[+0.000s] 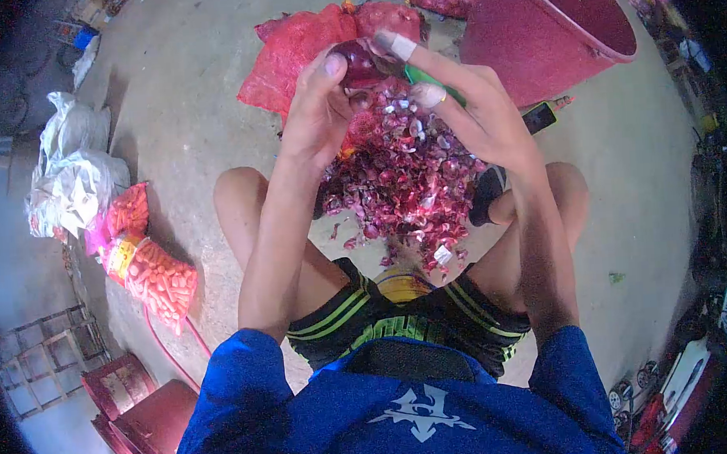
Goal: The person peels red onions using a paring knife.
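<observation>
My left hand (318,106) is wrapped round a red onion (362,65), its thumb on the near side. White wrapping covers the fingertips of my right hand (477,110), which is closed at the onion's right side. A green handle (416,75) shows between the fingers and thumb of this hand; the rest of that tool is hidden. Below both hands, a heap of red onions and loose purple skins (410,175) lies on the floor between my legs.
Red mesh sacks (289,54) lie beyond the heap, beside a large red tub (534,33). A phone (539,117) rests near the tub. On the left are a sack of carrots (161,279), white bags (89,175) and red containers (156,419).
</observation>
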Demonstrator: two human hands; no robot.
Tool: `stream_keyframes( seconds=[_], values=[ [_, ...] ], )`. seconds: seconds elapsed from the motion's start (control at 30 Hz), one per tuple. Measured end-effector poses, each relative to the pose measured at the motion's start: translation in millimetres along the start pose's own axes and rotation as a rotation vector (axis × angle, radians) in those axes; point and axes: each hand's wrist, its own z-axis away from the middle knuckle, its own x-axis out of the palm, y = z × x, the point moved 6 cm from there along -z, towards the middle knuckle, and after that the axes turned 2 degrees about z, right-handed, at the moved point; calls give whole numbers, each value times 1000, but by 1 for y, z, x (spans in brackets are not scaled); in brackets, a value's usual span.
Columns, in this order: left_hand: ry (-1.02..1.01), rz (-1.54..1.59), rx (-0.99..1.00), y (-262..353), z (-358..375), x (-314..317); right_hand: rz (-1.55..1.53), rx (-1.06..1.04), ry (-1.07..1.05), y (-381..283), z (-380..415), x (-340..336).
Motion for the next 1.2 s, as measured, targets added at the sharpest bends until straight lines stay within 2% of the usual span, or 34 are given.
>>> stream_keyframes(
  seconds=[0.07,0.17,0.23,0.27,0.33,0.37,0.43,0.47,0.53,0.57,0.63,0.67,0.73,0.87,0.93,0.97,1.03,1.1,1.17,1.2],
  values=[
    [-6,91,22,3,0,4,14,-43,-3,3,-2,1],
    [-50,68,22,4,1,6,-71,-64,76,5,-3,-4],
    [-87,86,12,8,1,9,-247,108,115,15,1,-6],
    [-118,101,4,10,1,11,-247,107,115,16,0,-6],
    [-134,116,35,12,1,15,-342,237,258,27,0,-9],
    [-154,132,64,14,1,18,-341,236,258,32,0,-11],
    [-176,204,52,19,2,26,-258,457,240,59,7,-17],
    [-196,275,40,21,2,29,-256,455,242,66,12,-14],
    [-167,251,33,17,-1,25,176,389,336,70,19,-16],
    [-133,228,23,15,-2,22,174,385,336,77,20,-18],
    [-95,251,45,13,-5,17,394,179,374,67,17,-25],
    [-64,275,66,12,-6,15,390,176,370,68,21,-28],
    [-41,209,108,15,-7,12,349,348,22,69,21,-17],
    [25,69,195,22,-4,13,140,281,41,42,11,-15],
    [22,11,215,23,-4,13,-2,127,111,20,5,-10],
    [18,-44,237,23,-4,14,-1,131,113,18,4,-7],
    [12,-81,243,24,-5,14,25,-10,107,9,3,-2],
    [12,-120,247,26,-3,18,114,-20,151,13,4,0],
    [50,-177,264,35,1,24,65,132,40,19,2,2],
    [50,-177,264,35,1,24,65,132,40,21,1,4]
  ],
)
